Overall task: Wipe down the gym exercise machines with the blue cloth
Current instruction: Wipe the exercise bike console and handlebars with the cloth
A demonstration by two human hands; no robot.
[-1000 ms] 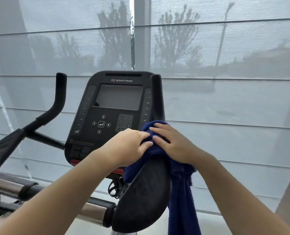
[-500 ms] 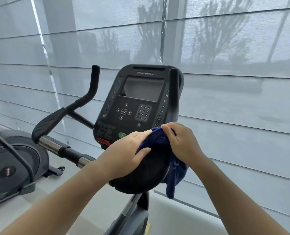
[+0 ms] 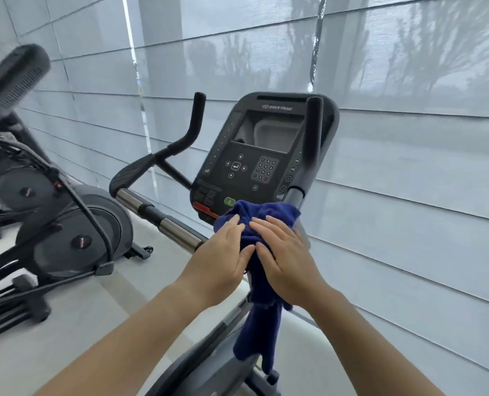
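Observation:
A blue cloth (image 3: 261, 221) is bunched over the right handlebar pad of a black exercise bike, with its tail hanging down below. My left hand (image 3: 223, 261) presses flat on the cloth's left side. My right hand (image 3: 287, 258) presses on its right side, fingers spread over the fabric. The pad beneath is hidden by cloth and hands. Just beyond stands the bike's black console (image 3: 263, 155) with a screen and keypad. The right upright grip (image 3: 313, 130) rises in front of the console.
The left handlebar (image 3: 157, 164) with chrome sections (image 3: 177, 232) runs toward my hands. Another black exercise machine (image 3: 66, 224) stands on the floor at left. Grey window blinds (image 3: 409, 167) close off the space behind and to the right.
The view has swung left and down, bringing the machine at left into sight. Both hands have flattened onto the cloth, which now covers the pad fully, where earlier they pinched it.

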